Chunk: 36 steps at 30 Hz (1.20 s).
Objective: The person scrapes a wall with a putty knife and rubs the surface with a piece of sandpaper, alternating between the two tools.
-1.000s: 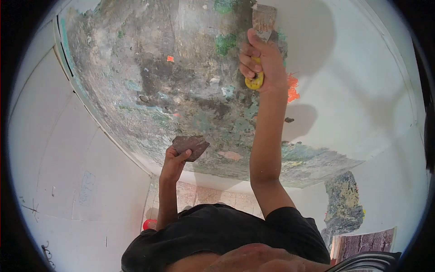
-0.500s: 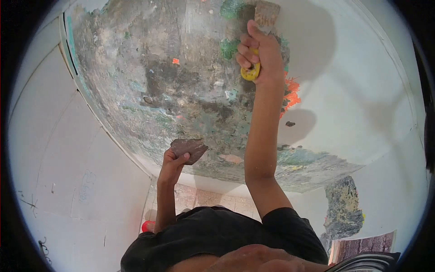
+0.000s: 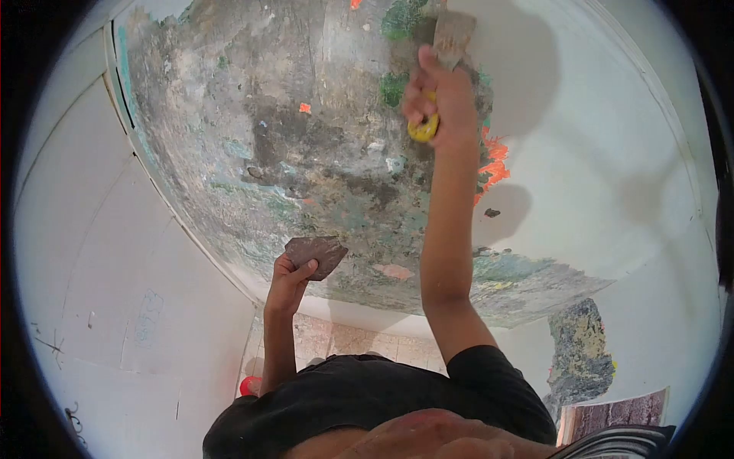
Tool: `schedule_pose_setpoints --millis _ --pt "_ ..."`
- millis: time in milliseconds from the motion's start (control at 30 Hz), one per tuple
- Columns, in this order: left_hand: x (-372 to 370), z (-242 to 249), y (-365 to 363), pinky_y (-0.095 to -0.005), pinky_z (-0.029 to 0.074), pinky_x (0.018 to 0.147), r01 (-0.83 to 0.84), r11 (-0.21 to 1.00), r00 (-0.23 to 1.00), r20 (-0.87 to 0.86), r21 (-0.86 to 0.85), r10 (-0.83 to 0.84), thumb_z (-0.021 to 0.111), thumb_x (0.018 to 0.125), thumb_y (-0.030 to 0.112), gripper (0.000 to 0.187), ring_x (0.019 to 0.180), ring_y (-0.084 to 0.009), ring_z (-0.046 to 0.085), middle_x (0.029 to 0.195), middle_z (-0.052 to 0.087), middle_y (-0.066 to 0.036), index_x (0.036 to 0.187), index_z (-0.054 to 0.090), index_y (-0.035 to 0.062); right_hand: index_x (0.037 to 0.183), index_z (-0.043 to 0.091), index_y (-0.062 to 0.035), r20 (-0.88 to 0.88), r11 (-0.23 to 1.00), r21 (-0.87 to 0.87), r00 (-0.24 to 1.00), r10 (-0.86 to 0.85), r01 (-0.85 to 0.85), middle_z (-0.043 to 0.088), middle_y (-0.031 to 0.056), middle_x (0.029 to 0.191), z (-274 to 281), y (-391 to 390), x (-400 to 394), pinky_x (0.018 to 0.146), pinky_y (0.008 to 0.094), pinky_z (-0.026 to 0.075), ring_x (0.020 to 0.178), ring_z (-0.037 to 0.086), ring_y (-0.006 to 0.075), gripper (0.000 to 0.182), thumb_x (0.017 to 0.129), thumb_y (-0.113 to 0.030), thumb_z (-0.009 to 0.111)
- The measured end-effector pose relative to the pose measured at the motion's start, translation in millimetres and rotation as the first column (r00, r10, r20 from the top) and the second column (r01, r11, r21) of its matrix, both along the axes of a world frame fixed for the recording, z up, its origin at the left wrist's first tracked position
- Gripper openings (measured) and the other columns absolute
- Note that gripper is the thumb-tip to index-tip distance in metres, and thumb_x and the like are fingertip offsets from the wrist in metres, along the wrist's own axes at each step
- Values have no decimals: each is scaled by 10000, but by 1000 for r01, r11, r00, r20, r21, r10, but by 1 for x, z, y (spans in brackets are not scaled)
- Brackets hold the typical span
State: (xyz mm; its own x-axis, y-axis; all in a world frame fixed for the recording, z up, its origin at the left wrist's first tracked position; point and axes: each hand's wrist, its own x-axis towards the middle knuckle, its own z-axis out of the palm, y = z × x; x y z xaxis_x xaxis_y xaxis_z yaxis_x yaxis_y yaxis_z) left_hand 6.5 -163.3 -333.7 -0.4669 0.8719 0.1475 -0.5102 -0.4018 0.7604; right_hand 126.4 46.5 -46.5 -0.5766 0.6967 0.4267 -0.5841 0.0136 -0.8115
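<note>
I have the right hand (image 3: 440, 99) raised overhead, fingers clamped around the yellow handle of a putty knife (image 3: 447, 42), whose blade lies against the scraped ceiling patch (image 3: 306, 138) just above the knuckles, at the border with the white paint (image 3: 612, 138). The left hand (image 3: 289, 277) sits lower and nearer the body, closed on a flat brown plaster board (image 3: 315, 254) held up just under the ceiling. Orange and green paint remnants (image 3: 489, 164) cling beside the right wrist. My worry: with the blade angled steeply, it could dig into the bare surface and gouge it, or skid off so the handle slips in the grip. Loosened flakes would likely fall straight toward the face below, and the board looks too far from the blade to catch them.
</note>
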Motion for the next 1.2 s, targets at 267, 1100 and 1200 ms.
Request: schedule_pose_setpoints --millis 267,1100,1200 --pt "-2 11 -1 -359 463 1004 -21 998 1000 20 -63 22 622 882 -6 358 1128 -226 606 1207 632 -130 1230 546 -31 842 546 -101 10 999 25 999 47 -47 438 1 524 5 7 0 347 280 378 362 396 100 175 960 -227 576" --pt "-34 160 31 -263 463 643 -690 696 133 -910 199 392 648 917 212 269 708 -109 611 759 639 -157 1014 638 -39 1115 469 -56 556 948 -256 773 306 -191 496 -17 708 -261 -24 101 350 237 354 427 404 46 304 964 -282 605" --pt "-26 241 89 -342 503 676 -383 449 -89 -516 807 852 617 902 145 229 771 -261 673 905 670 -160 1059 629 -20 1307 427 -49 478 962 -238 847 234 -132 507 -20 755 -257 -48 120 354 230 360 449 404 40 401 978 -221 579"
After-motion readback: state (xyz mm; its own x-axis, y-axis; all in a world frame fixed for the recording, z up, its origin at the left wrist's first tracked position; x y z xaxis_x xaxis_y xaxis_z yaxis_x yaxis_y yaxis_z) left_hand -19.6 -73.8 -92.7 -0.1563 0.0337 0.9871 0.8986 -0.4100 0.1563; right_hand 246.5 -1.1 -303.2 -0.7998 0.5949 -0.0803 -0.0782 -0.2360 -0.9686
